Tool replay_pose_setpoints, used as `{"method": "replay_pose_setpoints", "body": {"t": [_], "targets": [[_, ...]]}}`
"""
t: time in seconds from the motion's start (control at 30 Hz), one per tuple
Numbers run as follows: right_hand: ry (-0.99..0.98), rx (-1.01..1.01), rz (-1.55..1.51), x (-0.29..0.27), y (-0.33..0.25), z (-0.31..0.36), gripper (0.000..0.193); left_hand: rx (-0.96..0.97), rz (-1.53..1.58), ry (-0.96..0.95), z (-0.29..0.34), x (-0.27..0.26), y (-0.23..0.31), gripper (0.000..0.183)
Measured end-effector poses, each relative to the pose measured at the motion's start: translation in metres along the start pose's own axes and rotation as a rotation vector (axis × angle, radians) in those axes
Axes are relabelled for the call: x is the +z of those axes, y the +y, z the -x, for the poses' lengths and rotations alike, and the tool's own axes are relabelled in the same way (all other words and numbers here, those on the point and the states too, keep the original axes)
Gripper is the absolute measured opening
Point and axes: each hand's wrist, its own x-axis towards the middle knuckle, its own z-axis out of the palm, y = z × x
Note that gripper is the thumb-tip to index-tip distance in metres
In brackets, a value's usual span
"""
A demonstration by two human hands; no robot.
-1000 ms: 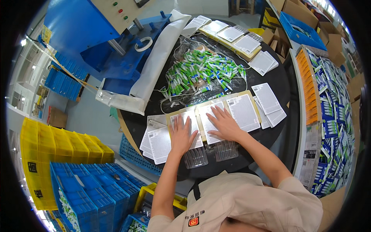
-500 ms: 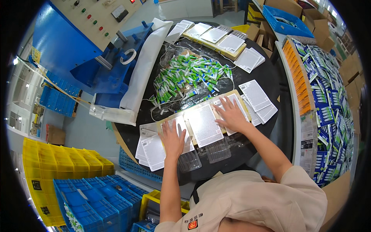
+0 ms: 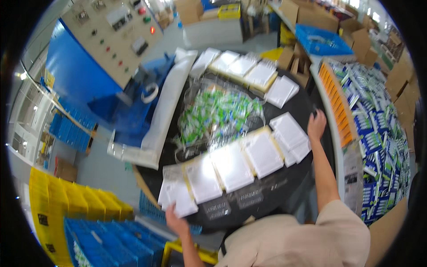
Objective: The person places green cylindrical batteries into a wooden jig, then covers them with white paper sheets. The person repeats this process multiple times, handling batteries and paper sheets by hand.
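A yellow frame [image 3: 188,184] apparently aligns cards [image 3: 231,168] on the table [image 3: 291,183], left hand [image 3: 178,222] by its near-left edge, right hand [image 3: 316,125] by its right, grips indiscernible.

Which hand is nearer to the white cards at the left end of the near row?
Left. The left hand is at the cards' near edge, too blurred to confirm contact; the right hand is far off, by the black table's right side.

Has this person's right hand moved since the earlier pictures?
Yes. Against the black table, the right hand has moved right: off the framed white cards, to beyond the loose cards, near the table's right edge.
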Motion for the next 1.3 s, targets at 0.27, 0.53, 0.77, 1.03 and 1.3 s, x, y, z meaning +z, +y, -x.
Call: {"method": "replay_pose_setpoints", "body": {"t": [0.27,0.53,0.77,1.03,1.3], "targets": [[-0.503,1.128,-0.854,0.091,0.171,0.050,0.036,-1.686,1.144,0.419,0.150,-0.004,-0.153,0.035],[-0.400,1.235,-1.063,-0.017,0.112,0.178,0.026,-1.860,1.095,0.327,0.188,0.020,-0.132,0.048],[-1.500,0.085,-0.224,-0.219,-0.004,0.182,0.016,-1.905,1.229,0.292,0.182,0.035,-0.078,0.061],[-0.773,-1.065,0.071,-0.139,-0.072,0.064,0.053,-1.601,1.466,0.021,0.170,0.038,-0.060,0.068],[-0.829,-1.453,-0.084,-0.138,-0.150,0.166,0.054,-1.338,1.456,0.162,0.111,0.034,-0.084,0.055]]}}
